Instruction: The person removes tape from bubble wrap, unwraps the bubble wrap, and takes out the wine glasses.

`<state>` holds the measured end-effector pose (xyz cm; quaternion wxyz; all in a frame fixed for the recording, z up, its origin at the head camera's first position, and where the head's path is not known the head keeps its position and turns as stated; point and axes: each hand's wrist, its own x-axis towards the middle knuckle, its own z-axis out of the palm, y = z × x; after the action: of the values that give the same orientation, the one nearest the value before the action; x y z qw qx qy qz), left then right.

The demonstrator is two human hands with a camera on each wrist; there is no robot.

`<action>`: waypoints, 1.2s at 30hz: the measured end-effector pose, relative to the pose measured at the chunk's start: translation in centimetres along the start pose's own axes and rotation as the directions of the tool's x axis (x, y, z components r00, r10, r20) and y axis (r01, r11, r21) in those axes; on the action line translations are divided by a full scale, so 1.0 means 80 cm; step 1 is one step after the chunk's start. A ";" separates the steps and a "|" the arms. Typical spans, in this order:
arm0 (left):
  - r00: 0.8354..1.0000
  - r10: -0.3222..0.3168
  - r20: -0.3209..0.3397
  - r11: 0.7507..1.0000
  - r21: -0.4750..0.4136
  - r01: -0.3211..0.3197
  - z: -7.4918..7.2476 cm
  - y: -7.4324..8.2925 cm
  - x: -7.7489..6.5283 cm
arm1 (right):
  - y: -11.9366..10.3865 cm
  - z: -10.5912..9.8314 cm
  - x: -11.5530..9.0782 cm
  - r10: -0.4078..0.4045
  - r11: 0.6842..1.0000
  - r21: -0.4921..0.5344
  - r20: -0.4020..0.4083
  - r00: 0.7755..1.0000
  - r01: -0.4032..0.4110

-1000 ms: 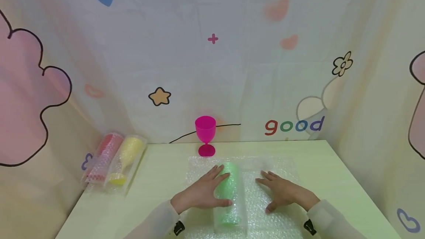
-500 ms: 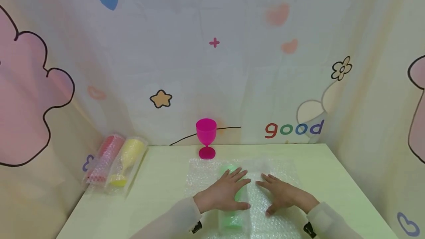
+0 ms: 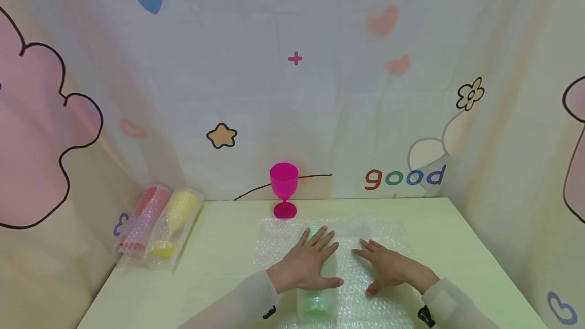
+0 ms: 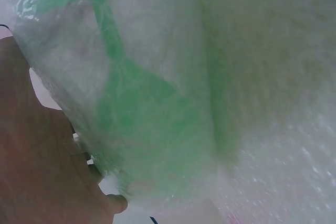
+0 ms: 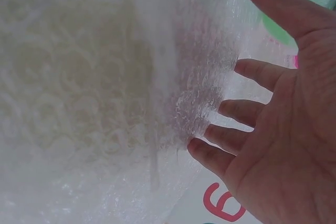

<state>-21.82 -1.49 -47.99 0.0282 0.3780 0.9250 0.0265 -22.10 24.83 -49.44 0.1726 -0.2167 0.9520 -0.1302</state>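
A green goblet [image 3: 316, 302] lies lengthwise under bubble wrap at the front middle of the table. Its stem and bowl show blurred through the film in the left wrist view, as a green goblet [image 4: 142, 114]. My left hand [image 3: 305, 265] rests across the wrapped goblet with its fingers spread, hiding the middle of it. To the right, my right hand [image 3: 387, 268] touches the flat bubble wrap sheet [image 3: 354, 301], fingers apart and thumb toward me. In the right wrist view the fingertips of the right hand [image 5: 283, 114] meet the film.
A pink goblet [image 3: 284, 187] stands upright at the table's back edge, just behind the sheet. Two wrapped pieces, one red [image 3: 146, 220] and one yellow goblet [image 3: 173, 222], lie at the left edge. A printed curtain [image 3: 256, 75] hangs behind the table [image 3: 219, 248].
My left hand has slid right onto the goblet, then slightly back left, the wrapped goblet shifting a little left with it. The right hand has stayed in place.
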 end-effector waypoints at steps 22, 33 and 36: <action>0.997 0.003 -0.079 0.986 -0.166 -0.016 0.012 -0.068 -0.056 | 0.000 -0.001 0.002 0.027 0.999 0.031 0.024 0.999 -0.028; 0.990 -0.056 -0.128 0.973 -0.230 0.025 0.009 -0.081 -0.070 | 0.001 0.000 0.002 0.016 1.000 0.018 0.017 1.000 -0.016; 0.979 -0.097 -0.180 0.973 -0.225 0.055 0.001 -0.071 -0.060 | 0.000 0.001 0.002 0.019 1.000 0.021 0.018 1.000 -0.020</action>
<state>-22.35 -8.94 -48.29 -0.0178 0.3326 0.9287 0.1628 -22.22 24.74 -49.53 0.1848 -0.2066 0.9510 -0.1368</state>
